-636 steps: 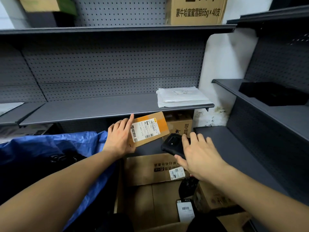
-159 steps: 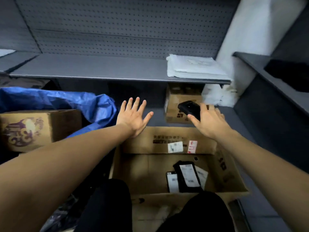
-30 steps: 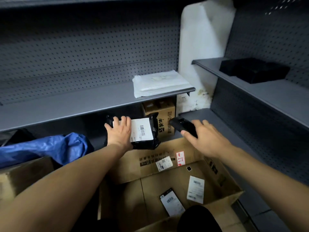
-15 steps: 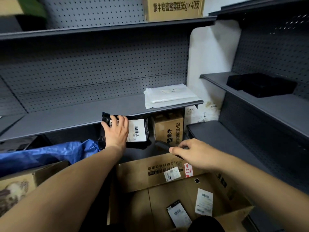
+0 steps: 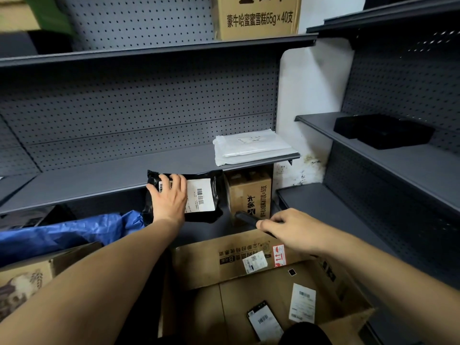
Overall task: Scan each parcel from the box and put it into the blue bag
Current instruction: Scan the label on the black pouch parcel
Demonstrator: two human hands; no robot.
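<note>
Since a moment ago nothing much moved: my left hand [image 5: 171, 200] fingers [image 5: 178, 181] still grasp the black parcel [image 5: 199, 197] near the shelf [image 5: 99, 180]; my right hand [image 5: 291, 227] clasps the scanner [image 5: 245, 217], over the box [image 5: 224, 265].

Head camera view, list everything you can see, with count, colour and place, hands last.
black parcel: 1, black with white label, held up before the shelf
scanner: 1, black, in right hand
box: 1, brown, open, bottom centre
parcels in box: 2, one white, one black, on box floor
blue bag: 1, blue, left
white packets: stack, white, on shelf
cartons: 3, brown, top shelf, under shelf, lower left
black item: 1, right shelf
left hand: holds black parcel
right hand: grips scanner
</note>
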